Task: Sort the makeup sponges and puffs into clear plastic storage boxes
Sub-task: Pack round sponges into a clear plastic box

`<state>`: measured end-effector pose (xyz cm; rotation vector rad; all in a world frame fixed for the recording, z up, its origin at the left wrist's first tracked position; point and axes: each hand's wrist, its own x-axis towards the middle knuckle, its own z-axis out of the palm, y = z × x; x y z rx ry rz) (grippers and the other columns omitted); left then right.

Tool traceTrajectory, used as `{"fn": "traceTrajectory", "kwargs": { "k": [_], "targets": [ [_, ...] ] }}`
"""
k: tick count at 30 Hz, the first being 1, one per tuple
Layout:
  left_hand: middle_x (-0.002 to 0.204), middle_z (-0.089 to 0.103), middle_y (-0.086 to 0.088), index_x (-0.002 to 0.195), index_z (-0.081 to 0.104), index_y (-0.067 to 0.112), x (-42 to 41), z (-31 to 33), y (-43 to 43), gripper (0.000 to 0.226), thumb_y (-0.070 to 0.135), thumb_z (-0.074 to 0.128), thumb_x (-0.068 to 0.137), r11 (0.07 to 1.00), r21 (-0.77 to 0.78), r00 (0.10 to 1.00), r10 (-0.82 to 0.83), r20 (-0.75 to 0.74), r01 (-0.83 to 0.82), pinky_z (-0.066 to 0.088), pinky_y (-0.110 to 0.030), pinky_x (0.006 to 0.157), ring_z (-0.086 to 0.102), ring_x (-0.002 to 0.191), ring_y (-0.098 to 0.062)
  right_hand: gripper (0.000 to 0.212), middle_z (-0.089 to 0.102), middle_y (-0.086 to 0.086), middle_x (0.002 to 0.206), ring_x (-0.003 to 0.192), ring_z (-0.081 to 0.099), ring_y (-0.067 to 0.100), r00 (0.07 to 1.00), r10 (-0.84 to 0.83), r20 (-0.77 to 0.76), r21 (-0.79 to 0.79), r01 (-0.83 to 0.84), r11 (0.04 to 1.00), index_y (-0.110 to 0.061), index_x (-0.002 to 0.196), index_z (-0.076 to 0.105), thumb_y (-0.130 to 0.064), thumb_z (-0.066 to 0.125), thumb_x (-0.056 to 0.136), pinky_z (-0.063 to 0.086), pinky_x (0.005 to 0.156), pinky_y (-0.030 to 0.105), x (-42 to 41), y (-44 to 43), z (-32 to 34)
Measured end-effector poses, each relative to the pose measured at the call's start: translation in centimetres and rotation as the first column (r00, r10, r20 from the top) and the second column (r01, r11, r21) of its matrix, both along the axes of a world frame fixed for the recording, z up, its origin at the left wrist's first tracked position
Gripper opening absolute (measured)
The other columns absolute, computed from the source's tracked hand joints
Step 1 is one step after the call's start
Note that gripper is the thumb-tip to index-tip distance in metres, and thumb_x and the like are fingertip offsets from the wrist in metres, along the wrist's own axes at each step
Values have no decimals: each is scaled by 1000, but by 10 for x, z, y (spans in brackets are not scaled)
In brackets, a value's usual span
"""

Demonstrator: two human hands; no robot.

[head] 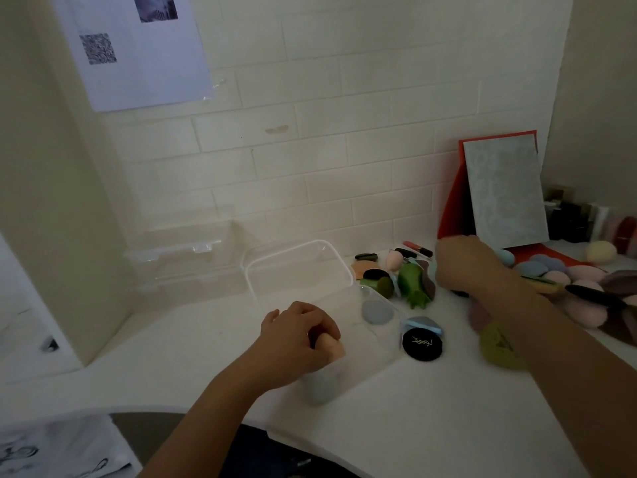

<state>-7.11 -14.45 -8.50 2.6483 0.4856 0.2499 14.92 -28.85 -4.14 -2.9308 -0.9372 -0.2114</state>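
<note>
A clear plastic box (379,360) lies open on the white counter, its lid (296,267) tipped up behind it. A grey-blue round puff (377,311) lies inside, and a pale blue sponge (322,388) sits at its near corner. My left hand (300,336) is over the box, shut on a peach sponge (336,348). My right hand (465,267) reaches into the pile of sponges and puffs (396,274) to the right; its fingers are curled and blurred, and what they hold is hidden. A black round puff (422,345) and a green puff (496,346) lie beside the box.
Two more clear boxes (179,260) are stacked at the back left against the tiled wall. A red-framed mirror stand (499,194) stands at the back right with pink and blue puffs (558,274) around it. Small bottles (579,219) line the far right corner.
</note>
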Motion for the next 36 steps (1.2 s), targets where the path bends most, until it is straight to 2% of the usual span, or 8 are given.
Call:
{"fn": "traceTrajectory", "kwargs": {
  "k": [3, 7, 13, 19, 26, 30, 32, 36],
  "targets": [
    [112, 44, 20, 81, 53, 46, 0, 1, -1, 18, 28, 56, 83, 1000, 11, 1000, 3, -3, -3, 15, -44, 114, 42, 99, 0, 32, 60, 5, 103, 93, 55, 19, 962, 263, -71, 168, -248, 954, -10, 119, 58, -22, 57, 90, 42, 75, 26, -26, 2, 30],
    [113, 44, 18, 82, 53, 46, 0, 3, -3, 18, 28, 55, 83, 1000, 18, 1000, 3, -17, -3, 17, -42, 113, 45, 91, 1, 42, 47, -13, 108, 87, 45, 2, 723, 651, -229, 162, -631, 758, -30, 131, 51, -28, 60, 90, 35, 77, 19, -68, 9, 36],
    [110, 44, 17, 78, 49, 46, 2, 0, -5, 19, 29, 54, 85, 999, 45, 999, 26, -24, -25, 20, -39, 112, 43, 85, 11, 27, 63, -13, 105, 90, 57, 5, 619, 701, -355, 63, -732, 678, -28, 109, 66, -17, 66, 85, 49, 87, 27, -76, 22, 16],
    [104, 48, 16, 69, 42, 44, 6, 2, -3, 25, 32, 58, 86, 996, 83, 998, 45, -42, -41, 26, -38, 108, 40, 94, 1, 33, 64, -2, 113, 101, 58, 16, 518, 721, -459, 32, -802, 597, -22, 118, 66, -8, 55, 90, 46, 89, 28, -86, 30, 9],
    [108, 48, 11, 83, 51, 35, 8, 1, -3, 10, 33, 61, 84, 995, 68, 996, 79, -46, -76, 34, -35, 104, 43, 82, -1, 24, 67, -6, 101, 81, 60, 0, 415, 671, -614, 330, -638, 696, -19, 107, 65, -17, 69, 84, 46, 71, 11, -76, 30, -2],
    [112, 45, 10, 100, 59, 30, 12, -1, -4, 15, 31, 59, 85, 985, 92, 987, 150, -59, -145, 36, -35, 104, 43, 89, -6, 23, 66, 9, 112, 84, 59, 10, 442, 618, -650, 317, -581, 749, -15, 100, 60, -14, 73, 80, 51, 80, 21, -81, 37, -6],
    [115, 45, 10, 97, 58, 33, 14, 0, -6, 14, 32, 62, 83, 982, 79, 982, 175, -65, -170, 37, -35, 103, 46, 95, -8, 23, 66, 5, 109, 89, 59, 14, 550, 568, -613, 194, -592, 782, -18, 100, 62, -23, 73, 81, 50, 86, 27, -81, 40, -6],
    [107, 40, 15, 83, 53, 42, 16, -1, -7, 17, 30, 65, 81, 980, 51, 978, 197, -73, -193, 38, -37, 104, 48, 98, -10, 35, 67, 5, 99, 85, 62, 17, 770, 440, -462, -136, -552, 823, -9, 117, 63, -25, 66, 87, 48, 70, 22, -82, 48, -15]
  ]
}}
